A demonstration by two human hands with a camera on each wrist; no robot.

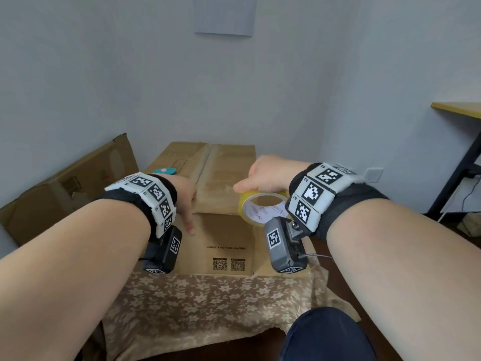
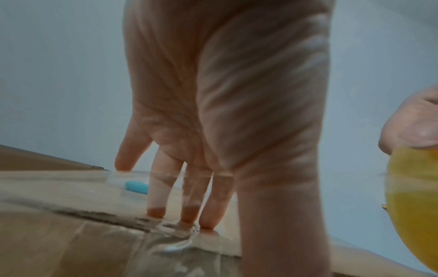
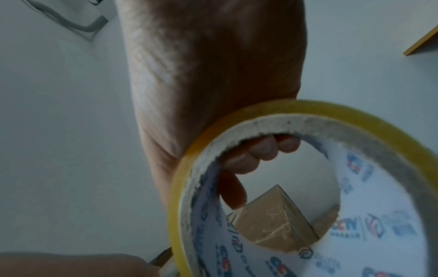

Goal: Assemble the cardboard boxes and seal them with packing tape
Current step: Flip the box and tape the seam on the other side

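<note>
A brown cardboard box (image 1: pixel 223 173) stands on a cloth-covered table, its top flaps closed with clear tape along the seam. My left hand (image 1: pixel 186 201) lies with straight fingers (image 2: pixel 189 211) pressing clear tape onto the box's near top edge (image 2: pixel 118 221). My right hand (image 1: pixel 268 175) grips a yellowish roll of packing tape (image 1: pixel 263 207) over the box's near right edge; its fingers (image 3: pixel 251 159) curl through the roll's core (image 3: pixel 355 187). The roll (image 2: pixel 412 196) also shows at the right of the left wrist view.
A small teal and pink object (image 1: pixel 165 170) lies on the box top at left, seen as a blue shape (image 2: pixel 137 186) behind my fingers. Another cardboard box (image 1: pixel 65 188) leans at left. The floral tablecloth (image 1: pixel 208 303) hangs in front. A desk (image 1: pixel 458 110) stands at right.
</note>
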